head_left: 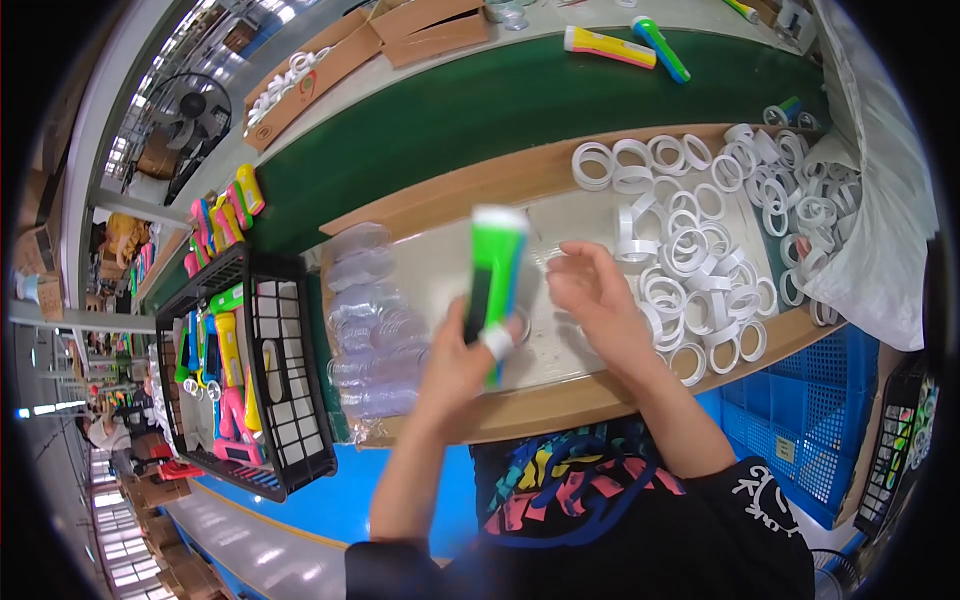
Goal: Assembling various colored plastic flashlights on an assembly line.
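My left hand [455,365] is closed around a green flashlight [498,243], held upright over the cardboard tray, its wide white-rimmed end up and slightly blurred. White tape wraps one finger of this hand. Just right of the flashlight is my right hand [592,295], fingers stretched and slightly bent, with nothing visible in them. Many white plastic rings [686,250] lie loose in the right part of the cardboard tray [440,215], close to my right hand. Stacks of clear round lenses [372,330] line its left end, beside my left hand.
A black crate [290,375] of colourful flashlights stands at the left. Beyond the tray runs a green belt [400,130], with yellow [610,47] and green-blue [660,50] flashlights across it. More rings spill from a white bag [880,200] at right. Blue crates [800,430] sit below.
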The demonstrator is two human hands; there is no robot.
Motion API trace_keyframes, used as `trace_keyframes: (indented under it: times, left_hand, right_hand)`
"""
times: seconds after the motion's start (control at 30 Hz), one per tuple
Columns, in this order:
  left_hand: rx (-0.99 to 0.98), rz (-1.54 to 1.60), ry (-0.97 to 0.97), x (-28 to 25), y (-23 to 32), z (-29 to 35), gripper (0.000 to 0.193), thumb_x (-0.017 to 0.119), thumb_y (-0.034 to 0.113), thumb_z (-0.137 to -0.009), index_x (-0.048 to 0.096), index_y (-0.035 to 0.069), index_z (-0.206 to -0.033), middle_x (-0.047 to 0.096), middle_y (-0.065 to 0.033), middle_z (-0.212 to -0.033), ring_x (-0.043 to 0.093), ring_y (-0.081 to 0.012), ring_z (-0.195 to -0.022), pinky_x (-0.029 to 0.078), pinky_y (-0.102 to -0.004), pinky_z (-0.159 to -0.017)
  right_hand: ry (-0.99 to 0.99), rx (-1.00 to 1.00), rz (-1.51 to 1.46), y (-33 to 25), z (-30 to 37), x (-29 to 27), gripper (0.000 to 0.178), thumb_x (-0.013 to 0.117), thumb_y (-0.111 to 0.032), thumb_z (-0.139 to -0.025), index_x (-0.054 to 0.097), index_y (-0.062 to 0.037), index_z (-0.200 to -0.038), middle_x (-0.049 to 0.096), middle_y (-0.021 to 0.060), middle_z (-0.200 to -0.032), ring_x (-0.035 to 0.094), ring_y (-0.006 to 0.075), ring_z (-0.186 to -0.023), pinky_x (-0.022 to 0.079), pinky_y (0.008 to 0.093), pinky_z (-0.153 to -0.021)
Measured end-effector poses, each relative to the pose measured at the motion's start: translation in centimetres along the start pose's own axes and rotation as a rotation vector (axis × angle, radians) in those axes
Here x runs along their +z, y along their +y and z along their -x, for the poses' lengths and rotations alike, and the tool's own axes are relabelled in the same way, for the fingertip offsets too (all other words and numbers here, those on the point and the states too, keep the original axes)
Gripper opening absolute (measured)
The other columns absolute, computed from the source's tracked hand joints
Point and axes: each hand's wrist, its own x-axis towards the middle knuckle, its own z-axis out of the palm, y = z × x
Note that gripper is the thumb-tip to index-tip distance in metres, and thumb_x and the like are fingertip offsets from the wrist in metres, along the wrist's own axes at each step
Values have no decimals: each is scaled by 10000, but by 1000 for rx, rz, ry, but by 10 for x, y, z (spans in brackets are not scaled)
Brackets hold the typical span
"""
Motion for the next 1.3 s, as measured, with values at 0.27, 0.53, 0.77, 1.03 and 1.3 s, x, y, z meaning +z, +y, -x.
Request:
trace_keyframes:
  times: [0.27,0.53,0.77,1.03,1.3]
  left_hand:
    - [322,-612,165,-78,23,-55,256,602,60,-803,618,30,-1057,636,-90,-873,575,-162,-934,469,-283,-775]
    - [516,-1129,65,-91,-35,-8,254,621,-15,-652,678,85,-879,563,-103,-856,516,-303,-888,439,-404,-798]
    - [368,-831,3,-100,-43,-10,206,651,-8,-637,675,73,-825,559,-99,-843,522,-289,-872,417,-395,-800]
    - [446,-820,53,-91,-40,-5,106,692,40,-684,687,40,-790,622,-90,-733,582,-276,-747,472,-365,-677]
    - [132,-315,107,-79,6,0,70,648,56,-794,689,16,-834,666,-46,-723,597,-94,-657,462,-248,-597]
  right_hand:
    - [-359,-567,1229,16,-12,38,491,769,-215,-659,552,-7,-1047,507,143,-1060,504,306,-977,455,411,-792]
    - [-437,-461,1144,12,-11,36,486,707,-128,-688,520,5,-1116,499,165,-1131,490,338,-1024,453,389,-843]
    - [-410,-609,1008,1,-4,27,523,660,-96,-715,481,15,-1194,462,193,-1153,473,371,-1061,445,402,-883]
    - [-382,-667,952,0,-2,15,570,694,-128,-732,449,45,-1216,473,213,-1147,490,354,-1038,458,399,-869]
    - [-403,-541,926,-22,-2,4,595,691,-130,-736,428,5,-1252,478,198,-1167,511,359,-1044,448,400,-872]
